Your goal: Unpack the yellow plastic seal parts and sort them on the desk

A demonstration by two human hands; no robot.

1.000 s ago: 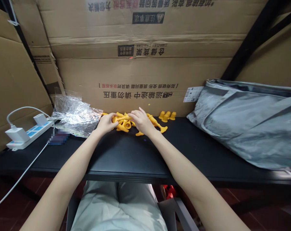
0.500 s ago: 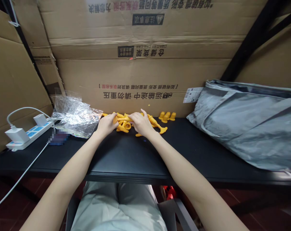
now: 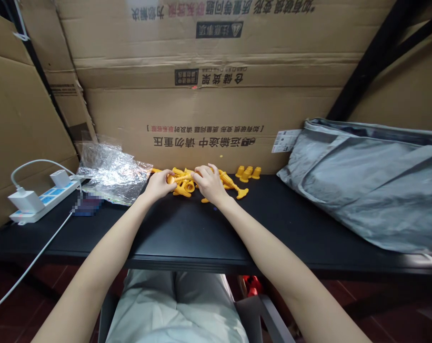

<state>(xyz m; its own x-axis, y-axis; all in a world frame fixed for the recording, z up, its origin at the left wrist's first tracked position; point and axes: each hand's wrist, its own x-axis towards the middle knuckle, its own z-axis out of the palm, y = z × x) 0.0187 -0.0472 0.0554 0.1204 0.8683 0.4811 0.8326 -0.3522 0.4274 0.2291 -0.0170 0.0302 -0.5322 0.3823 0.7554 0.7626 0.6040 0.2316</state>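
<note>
My left hand [image 3: 159, 185] and my right hand [image 3: 209, 184] are close together over a pile of yellow plastic parts [image 3: 182, 190] at the back of the black table. Between them runs a slim yellow plastic piece [image 3: 182, 178] with a rounded, wider end at my left fingertips. Both hands pinch it, my right thumb and fingers at its other end. Its exact kind is unclear. A yellow part with a T-shaped end [image 3: 241, 193] sticks out to the right of my right hand. My hands cover part of the pile.
Several yellow cup-shaped pieces [image 3: 245, 177] stand further right on the black table [image 3: 194, 233]. Clear plastic wrapping [image 3: 112, 169] and a white power strip [image 3: 46, 197] lie on the left. A grey bag [image 3: 366, 186] rests on the right. Cardboard [image 3: 208, 107] forms the back wall.
The yellow piece has turned slightly between my hands, its rounded end now showing more clearly at my left fingertips. My left fingers have shifted a little; the rest looks the same.
</note>
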